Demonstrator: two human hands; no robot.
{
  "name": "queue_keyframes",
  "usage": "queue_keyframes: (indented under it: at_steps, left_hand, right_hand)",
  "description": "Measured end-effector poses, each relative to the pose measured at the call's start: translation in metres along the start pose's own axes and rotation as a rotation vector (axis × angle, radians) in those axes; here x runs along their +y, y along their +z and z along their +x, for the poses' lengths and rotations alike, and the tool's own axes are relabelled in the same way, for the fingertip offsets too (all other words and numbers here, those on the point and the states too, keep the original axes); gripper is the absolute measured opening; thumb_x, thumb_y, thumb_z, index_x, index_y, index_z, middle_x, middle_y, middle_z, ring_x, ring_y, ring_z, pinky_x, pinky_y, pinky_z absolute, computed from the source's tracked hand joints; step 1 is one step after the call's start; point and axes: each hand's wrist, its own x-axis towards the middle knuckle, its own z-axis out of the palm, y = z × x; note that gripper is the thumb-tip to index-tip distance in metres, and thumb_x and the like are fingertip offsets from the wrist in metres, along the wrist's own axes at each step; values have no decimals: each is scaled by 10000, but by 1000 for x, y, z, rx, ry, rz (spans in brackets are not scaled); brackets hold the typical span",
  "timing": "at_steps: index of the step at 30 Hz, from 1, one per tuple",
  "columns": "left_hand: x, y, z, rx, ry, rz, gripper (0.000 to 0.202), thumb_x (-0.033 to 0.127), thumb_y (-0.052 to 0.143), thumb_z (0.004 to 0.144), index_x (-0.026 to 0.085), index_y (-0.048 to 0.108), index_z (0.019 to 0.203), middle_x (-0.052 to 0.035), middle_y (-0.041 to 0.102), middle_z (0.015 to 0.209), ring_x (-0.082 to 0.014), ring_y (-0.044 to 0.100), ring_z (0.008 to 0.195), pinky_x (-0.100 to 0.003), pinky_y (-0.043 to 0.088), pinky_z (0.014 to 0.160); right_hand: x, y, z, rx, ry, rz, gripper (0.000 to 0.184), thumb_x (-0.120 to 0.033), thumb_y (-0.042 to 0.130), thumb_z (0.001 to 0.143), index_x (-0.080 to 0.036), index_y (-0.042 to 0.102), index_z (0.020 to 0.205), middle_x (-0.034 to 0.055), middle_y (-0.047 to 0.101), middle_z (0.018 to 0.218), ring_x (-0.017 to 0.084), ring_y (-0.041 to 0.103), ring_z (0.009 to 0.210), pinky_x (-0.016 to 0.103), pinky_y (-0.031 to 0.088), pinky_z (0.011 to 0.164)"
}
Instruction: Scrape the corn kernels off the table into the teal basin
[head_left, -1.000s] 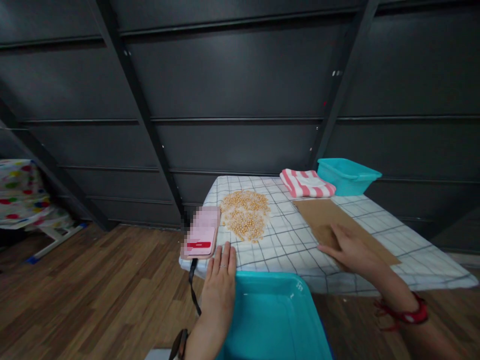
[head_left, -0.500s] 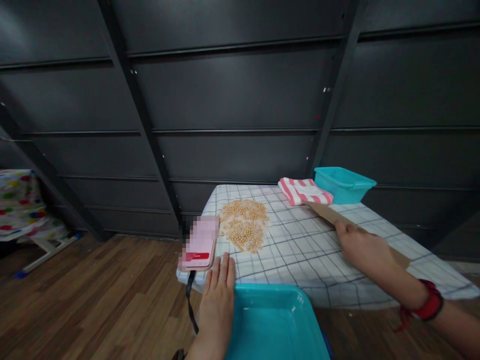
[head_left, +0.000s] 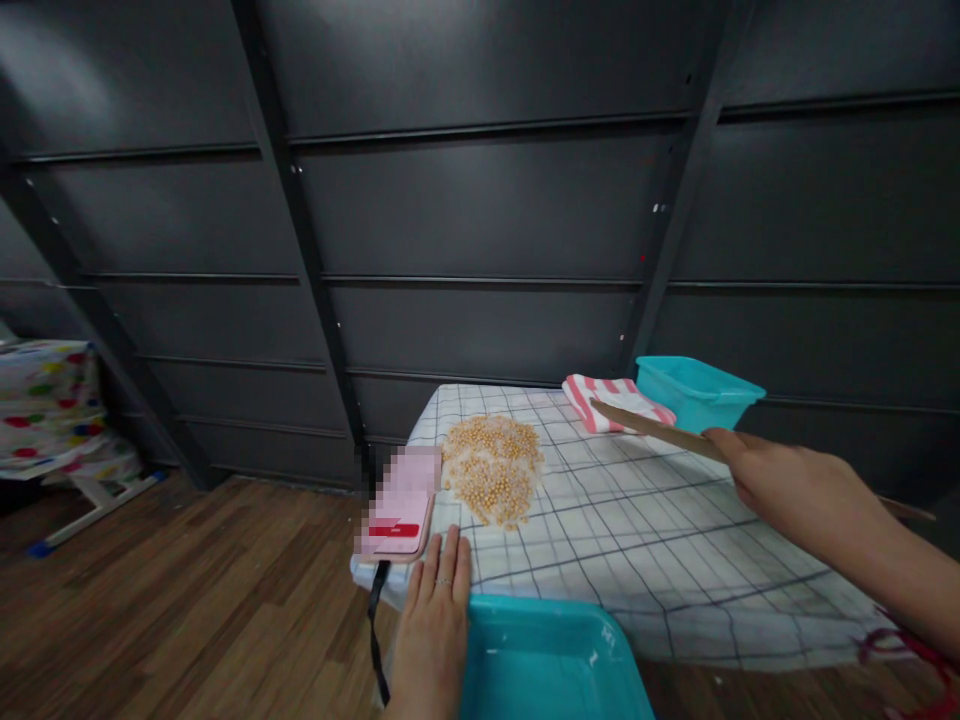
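My right hand (head_left: 799, 490) grips a brown cardboard sheet (head_left: 652, 428) and holds it lifted above the checked tablecloth (head_left: 637, 540), seen almost edge-on. My left hand (head_left: 435, 610) lies flat, fingers together, on the table's near left edge beside the rim of a large teal tub (head_left: 540, 660). A heap of yellow kernels (head_left: 491, 468) lies on the cloth just beyond my left hand. A pink phone (head_left: 401, 500) with a black strap rests at the table's left edge.
A folded red-and-white striped cloth (head_left: 611, 398) and a small teal tub (head_left: 694, 390) sit at the far right of the table. Dark metal wall panels stand behind. Wooden floor lies to the left, with a spotted cloth over a white frame (head_left: 45, 410).
My right hand has lifted the cardboard sheet off the tablecloth, tilting it from flat to nearly edge-on. My left hand has stayed in place.
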Motion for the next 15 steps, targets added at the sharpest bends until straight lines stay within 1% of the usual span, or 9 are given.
queue_keyframes:
  at_steps: [2,3,6,7,8,10,11,14,15]
  left_hand:
    - [0,1,-1,-12,2,-17,470,76,382,764,196,613,1156,-32,618,1235,-178,579,1120,-287,509,880]
    - [-1,2,-2,-30,1,-24,469,82,393,766,200,604,1169,-34,611,1246,-179,572,1129,-288,504,888]
    - [-1,10,-7,-91,8,-36,512,83,411,764,216,539,1242,-41,568,1304,-185,528,1184,-307,483,926]
    - [-1,13,-8,-103,15,-35,545,75,410,760,222,501,1276,-42,546,1329,-187,501,1212,-319,474,941]
    - [-1,16,-10,-110,24,-38,575,72,407,761,229,453,1312,-42,519,1356,-188,467,1244,-330,462,957]
    - [-1,19,-12,-111,17,-39,611,68,400,760,237,398,1347,-39,497,1378,-189,429,1275,-347,454,971]
    - [-1,20,-12,-115,16,-39,611,68,397,759,237,397,1347,-38,498,1378,-190,429,1275,-351,456,969]
    - [0,17,-10,-116,15,-26,578,55,382,755,227,471,1300,-36,534,1345,-188,478,1234,-340,474,943]
    - [-1,16,-9,-112,16,-20,572,47,373,753,221,488,1286,-37,545,1335,-185,489,1223,-333,478,936]
  right_hand:
    - [-11,-4,17,-57,-15,-25,316,-90,370,802,-155,585,1024,108,657,712,240,601,562,326,401,472]
    - [-18,-4,26,-80,-25,-30,306,-96,366,821,-155,582,1029,109,663,755,233,613,605,322,416,499]
    - [-42,7,52,-144,-74,-24,262,-117,406,863,-155,568,1065,94,657,887,203,625,786,315,470,644]
    - [-49,11,58,-166,-88,-20,242,-161,441,877,-155,558,1089,84,645,937,196,615,836,329,483,692]
    - [-55,16,63,-189,-99,-16,256,-245,489,883,-161,543,1119,77,619,1018,191,601,879,358,494,731]
    - [-64,25,69,-225,-117,-6,337,-353,534,867,-172,524,1151,74,569,1124,192,577,935,406,499,774]
    - [-66,28,69,-237,-126,-2,359,-377,540,861,-175,521,1157,75,554,1150,194,572,947,417,499,781]
    - [-67,31,65,-236,-155,9,343,-366,536,865,-173,525,1148,71,567,1124,187,579,925,406,502,768]
    - [-66,31,63,-227,-162,10,314,-328,530,870,-166,531,1140,70,587,1088,181,589,894,391,504,751]
